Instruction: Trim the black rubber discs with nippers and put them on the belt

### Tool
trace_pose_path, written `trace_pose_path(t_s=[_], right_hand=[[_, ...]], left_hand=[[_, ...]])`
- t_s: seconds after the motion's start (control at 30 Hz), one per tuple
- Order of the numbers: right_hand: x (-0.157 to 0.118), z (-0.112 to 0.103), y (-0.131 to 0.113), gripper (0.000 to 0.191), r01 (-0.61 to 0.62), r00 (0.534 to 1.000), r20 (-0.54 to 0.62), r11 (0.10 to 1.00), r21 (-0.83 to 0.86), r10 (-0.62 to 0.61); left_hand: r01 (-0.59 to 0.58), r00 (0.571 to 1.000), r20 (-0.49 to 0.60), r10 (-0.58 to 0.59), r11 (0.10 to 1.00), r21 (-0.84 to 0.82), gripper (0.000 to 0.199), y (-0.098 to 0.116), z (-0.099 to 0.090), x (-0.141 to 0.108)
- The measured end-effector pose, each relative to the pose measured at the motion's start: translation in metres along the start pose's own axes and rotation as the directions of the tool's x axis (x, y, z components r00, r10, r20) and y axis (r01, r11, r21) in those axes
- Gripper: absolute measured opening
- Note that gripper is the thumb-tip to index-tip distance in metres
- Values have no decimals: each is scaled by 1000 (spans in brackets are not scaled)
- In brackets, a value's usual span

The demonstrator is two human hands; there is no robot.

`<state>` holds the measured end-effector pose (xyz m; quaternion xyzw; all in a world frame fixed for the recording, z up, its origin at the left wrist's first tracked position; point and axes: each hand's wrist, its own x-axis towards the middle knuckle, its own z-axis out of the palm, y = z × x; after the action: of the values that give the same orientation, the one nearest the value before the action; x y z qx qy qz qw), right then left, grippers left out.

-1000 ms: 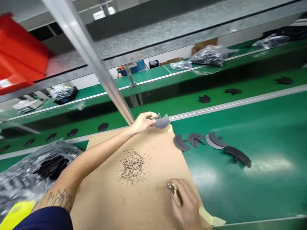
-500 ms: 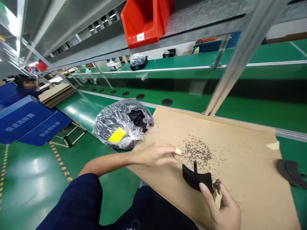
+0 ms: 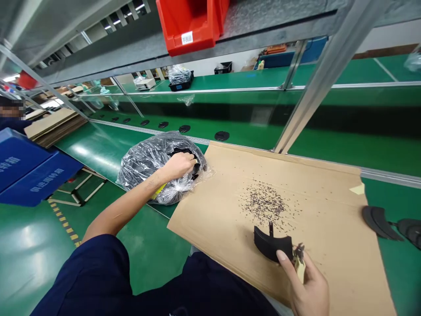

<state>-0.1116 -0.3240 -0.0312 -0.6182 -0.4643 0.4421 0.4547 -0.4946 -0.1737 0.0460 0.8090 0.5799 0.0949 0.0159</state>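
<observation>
My right hand (image 3: 311, 285) grips a black curved plastic part (image 3: 272, 245) with a short stem on its upper edge. The same hand also holds a pair of nippers (image 3: 299, 261) with pale handles, jaws upward. My left hand (image 3: 180, 165) reaches into the mouth of a clear plastic bag (image 3: 141, 162) filled with black parts. Its fingers are bent and pressed together, with a pale cover on one fingertip; anything between them is hidden. A sheet of cardboard (image 3: 226, 237) lies under my right hand, strewn with small dark scraps (image 3: 265, 202).
Black parts (image 3: 381, 223) lie at the right end of the bench. Black discs (image 3: 222, 135) sit in a row on the green surface behind. A metal post (image 3: 309, 87) rises at the back edge, and a red bin (image 3: 187, 26) hangs overhead. Blue crates (image 3: 36, 175) stand left, near another person.
My left hand has moved from above the cardboard, left and away from me, to the bag's opening. My right hand keeps its hold on the part and nippers. The view has turned slightly right.
</observation>
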Motion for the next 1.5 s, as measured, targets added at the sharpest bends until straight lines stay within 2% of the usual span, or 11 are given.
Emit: trace_pose_path(t_s=[0.13,0.2,0.23,0.33,0.43,0.57,0.7,0.8,0.97,1.3,1.5], right_hand=[[1,-4,5,38,-28,1000,7,999,44,28],[4,-1,5,39,-41,999,22,996,82,40],[6,2,5,40,-48,998,34,993,103,45],[11,16,-1,39,-79,994,91,981,178,64],[12,32,-8,35,-115,986,147,956,271,77],[10,40,-13,36,-187,975,181,915,358,128],[4,34,-12,38,-214,969,196,910,354,151],[0,29,-12,35,-221,966,207,911,347,156],[2,27,-12,33,-195,965,234,922,335,120],[3,28,-13,32,-140,956,285,962,232,71],[2,27,-16,30,-116,954,295,967,227,45]], left_hand=[[102,983,-143,-118,988,-114,27,-2,-13,-22],[147,960,-176,-218,926,-348,34,7,-15,-36],[158,941,-177,-288,837,-524,35,15,-13,-42],[110,883,-88,-462,384,-917,37,55,8,-56],[67,909,-36,-414,231,-971,37,105,39,-66],[-33,976,-103,-190,340,-940,36,158,70,-72],[-118,977,-193,-94,517,-848,16,180,84,-67],[-140,979,-200,-41,578,-804,12,182,87,-62],[-130,991,-113,66,605,-786,42,179,81,-61],[-24,997,-64,-47,587,-809,31,181,85,-66],[-63,996,-89,-15,587,-807,35,184,84,-65]])
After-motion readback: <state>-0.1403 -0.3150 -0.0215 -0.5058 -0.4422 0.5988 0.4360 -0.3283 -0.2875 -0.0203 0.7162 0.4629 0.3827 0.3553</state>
